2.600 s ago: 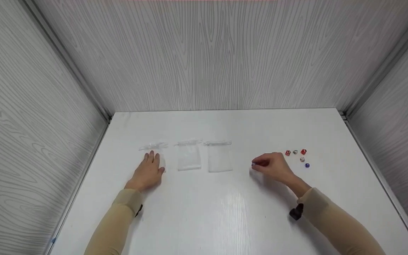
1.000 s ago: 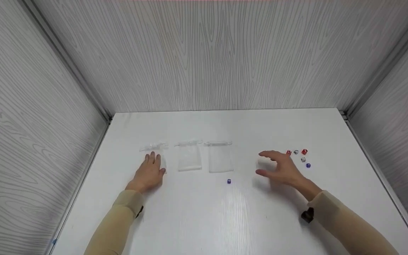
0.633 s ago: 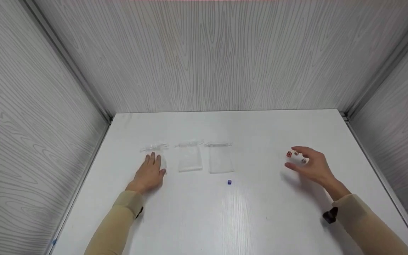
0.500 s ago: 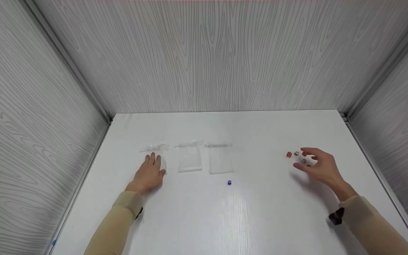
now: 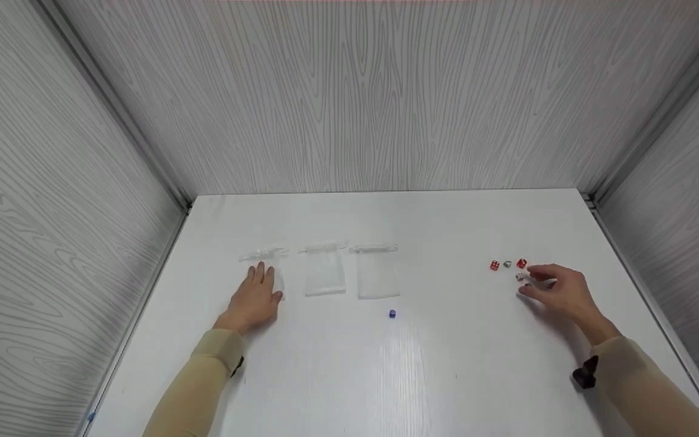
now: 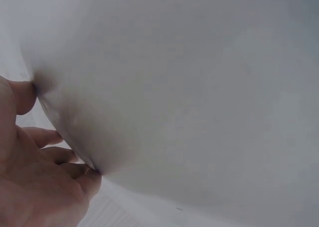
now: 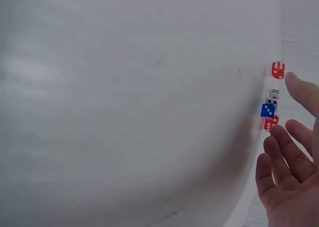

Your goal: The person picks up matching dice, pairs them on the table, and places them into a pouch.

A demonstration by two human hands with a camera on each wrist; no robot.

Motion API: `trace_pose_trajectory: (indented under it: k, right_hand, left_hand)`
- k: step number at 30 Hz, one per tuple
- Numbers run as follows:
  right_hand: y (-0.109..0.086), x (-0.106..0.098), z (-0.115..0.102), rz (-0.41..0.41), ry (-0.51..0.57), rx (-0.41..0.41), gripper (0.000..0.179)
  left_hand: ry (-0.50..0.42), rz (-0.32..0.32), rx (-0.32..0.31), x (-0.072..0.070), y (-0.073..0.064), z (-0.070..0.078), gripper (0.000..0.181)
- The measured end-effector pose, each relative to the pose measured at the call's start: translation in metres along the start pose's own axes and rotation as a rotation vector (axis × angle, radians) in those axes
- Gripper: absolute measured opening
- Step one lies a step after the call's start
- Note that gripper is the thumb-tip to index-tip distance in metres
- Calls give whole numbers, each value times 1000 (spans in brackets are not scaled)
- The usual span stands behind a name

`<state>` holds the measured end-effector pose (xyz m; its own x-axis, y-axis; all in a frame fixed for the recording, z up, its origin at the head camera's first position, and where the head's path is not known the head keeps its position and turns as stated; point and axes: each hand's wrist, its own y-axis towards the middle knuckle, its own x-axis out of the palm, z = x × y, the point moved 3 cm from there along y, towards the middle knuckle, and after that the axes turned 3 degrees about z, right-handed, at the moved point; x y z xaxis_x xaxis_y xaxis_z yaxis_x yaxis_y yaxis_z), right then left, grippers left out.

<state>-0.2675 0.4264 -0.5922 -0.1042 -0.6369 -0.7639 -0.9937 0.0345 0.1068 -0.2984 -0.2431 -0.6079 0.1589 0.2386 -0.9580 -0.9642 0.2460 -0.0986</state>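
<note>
My left hand (image 5: 252, 303) lies with fingers spread over the leftmost of three clear drawstring bags (image 5: 264, 254), covering much of it. The middle bag (image 5: 325, 274) and the right bag (image 5: 378, 276) lie flat in a row beside it. My right hand (image 5: 562, 294) is at the dice on the right, thumb and fingertips apart on either side of a blue die (image 7: 268, 111). In the head view that die is mostly hidden by the thumb. Close by are two red dice (image 5: 494, 265) and two white dice (image 5: 520, 277). Another blue die (image 5: 392, 314) sits alone below the right bag.
The white tabletop (image 5: 349, 376) carries all of these things. A wood-grain back panel (image 5: 349, 97) and side panels (image 5: 52, 230) enclose it. A dark wrist device (image 5: 585, 372) shows under my right sleeve.
The right hand set a blue die down below the right bag, opened, and moved right to the dice group. Its thumb and fingers have drawn closer together. The left hand has stayed put.
</note>
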Motion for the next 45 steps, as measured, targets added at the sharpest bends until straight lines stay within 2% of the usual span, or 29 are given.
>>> trace_pose_trajectory:
  k: [5, 12, 18, 24, 29, 34, 45]
  right_hand:
    - [-1, 1, 4, 26, -33, -17, 38]
    - [-2, 2, 5, 69, -51, -80, 16]
    - [-2, 2, 4, 61, -44, -68, 14]
    - [-1, 4, -2, 13, -7, 30, 25]
    - [2, 10, -17, -18, 9, 46, 28]
    - [5, 22, -40, -54, 36, 36, 26]
    - [4, 72, -99, -141, 113, -93, 21]
  left_hand:
    - [15, -1, 5, 0, 0, 0, 68]
    - [9, -9, -1, 0, -1, 0, 68]
    - [8, -8, 5, 1, -1, -1, 68]
    - [-7, -23, -5, 1, 1, -2, 71]
    - [-2, -40, -13, 2, 1, -2, 72]
    - [-2, -32, -18, 0, -1, -1, 71]
    - [-4, -25, -19, 0, -1, 0, 70]
